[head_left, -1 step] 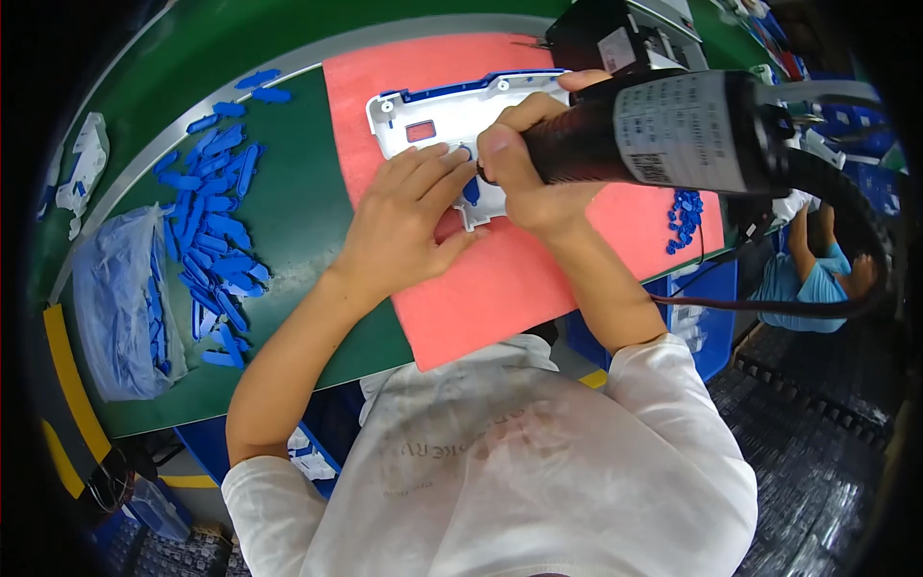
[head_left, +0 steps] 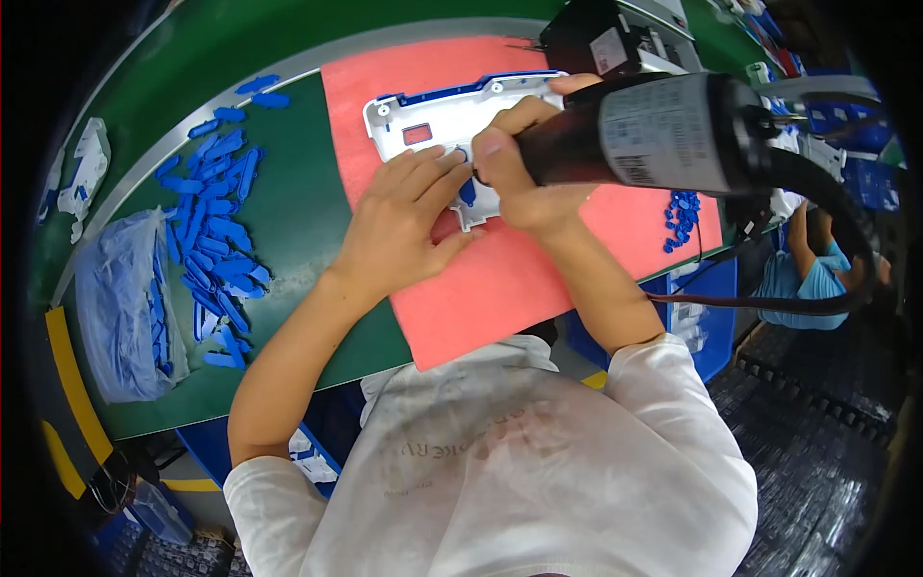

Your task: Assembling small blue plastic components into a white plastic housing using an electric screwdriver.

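A white plastic housing (head_left: 463, 113) with a blue strip on its far edge lies on a pink mat (head_left: 471, 308). My left hand (head_left: 404, 207) holds the housing's near left part, fingers over it and thumb by the near corner. Under my fingertips part of a small blue plastic piece (head_left: 468, 192) shows inside the housing. My right hand (head_left: 524, 178) is wrapped round the front of a thick black powered driver (head_left: 663, 133) with a white label, slanted down toward that piece. The driver's tip is hidden by my hands.
Left on the green table lie a pile of long blue plastic pieces (head_left: 216, 231), a clear bag (head_left: 120, 308) and a white part (head_left: 85, 173). Small blue pieces (head_left: 683, 221) sit on the mat's right. A black box (head_left: 591, 43) stands behind; another person (head_left: 808, 264) is at right.
The driver, with my right hand round it, has shifted slightly left. The housing has moved a little in the view; my left hand stays on it.
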### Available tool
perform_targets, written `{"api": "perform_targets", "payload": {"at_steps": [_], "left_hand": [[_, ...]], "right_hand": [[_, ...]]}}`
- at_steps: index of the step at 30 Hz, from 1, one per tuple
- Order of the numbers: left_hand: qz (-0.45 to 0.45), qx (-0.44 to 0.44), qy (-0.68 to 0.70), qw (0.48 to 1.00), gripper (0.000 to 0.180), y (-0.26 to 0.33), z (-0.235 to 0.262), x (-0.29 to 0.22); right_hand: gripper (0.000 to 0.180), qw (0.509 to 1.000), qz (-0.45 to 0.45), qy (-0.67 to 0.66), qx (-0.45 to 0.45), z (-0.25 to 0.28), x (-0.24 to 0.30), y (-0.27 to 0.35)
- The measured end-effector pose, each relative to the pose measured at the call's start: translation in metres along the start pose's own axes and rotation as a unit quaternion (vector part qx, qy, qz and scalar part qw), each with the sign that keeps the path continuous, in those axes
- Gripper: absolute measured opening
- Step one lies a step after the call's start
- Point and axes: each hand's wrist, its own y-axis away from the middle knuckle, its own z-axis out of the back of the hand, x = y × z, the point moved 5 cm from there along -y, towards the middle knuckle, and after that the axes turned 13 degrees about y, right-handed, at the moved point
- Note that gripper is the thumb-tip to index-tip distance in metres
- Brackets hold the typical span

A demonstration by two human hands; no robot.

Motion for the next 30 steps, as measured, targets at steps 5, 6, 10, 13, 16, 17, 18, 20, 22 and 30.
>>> {"api": "perform_targets", "payload": {"at_steps": [5,6,10,13,16,17,18,20,22,30], "left_hand": [[0.0,0.027,-0.021,0.999,0.053,-0.008,-0.001,-0.004],[0.009,0.03,-0.03,0.999,0.052,-0.008,-0.003,-0.004],[-0.01,0.03,-0.055,0.998,0.048,-0.007,0.002,-0.012],[-0.023,0.032,-0.066,0.997,0.048,-0.009,0.002,-0.018],[-0.027,0.029,-0.067,0.997,0.048,-0.008,0.0,-0.015],[-0.027,0.025,-0.068,0.997,0.048,-0.008,0.0,-0.015],[-0.029,0.026,-0.067,0.997,0.048,-0.008,-0.001,-0.015],[-0.022,0.019,-0.063,0.998,0.05,-0.005,0.0,-0.013],[-0.016,0.015,-0.058,0.998,0.054,-0.003,0.003,-0.012],[0.006,0.019,0.026,0.999,0.068,-0.006,0.012,-0.006]], "right_hand": [[0.063,0.999,0.011,-0.012,-0.038,0.006,-0.005,-0.003],[0.043,0.963,-0.12,-0.183,-0.154,0.013,-0.013,0.003],[0.061,0.962,0.033,-0.09,-0.257,0.111,0.015,-0.027],[0.063,0.957,0.046,-0.041,-0.282,0.168,-0.004,-0.037],[0.058,0.961,0.017,-0.012,-0.275,0.172,-0.02,-0.04],[0.057,0.965,0.005,0.008,-0.261,0.168,-0.025,-0.04],[0.056,0.969,-0.008,0.029,-0.246,0.166,-0.031,-0.039],[0.056,0.974,-0.005,0.062,-0.218,0.161,-0.03,-0.039],[0.056,0.975,-0.056,0.018,-0.215,0.155,-0.025,-0.037],[0.07,0.967,-0.024,-0.218,-0.129,0.049,0.03,-0.031]]}}
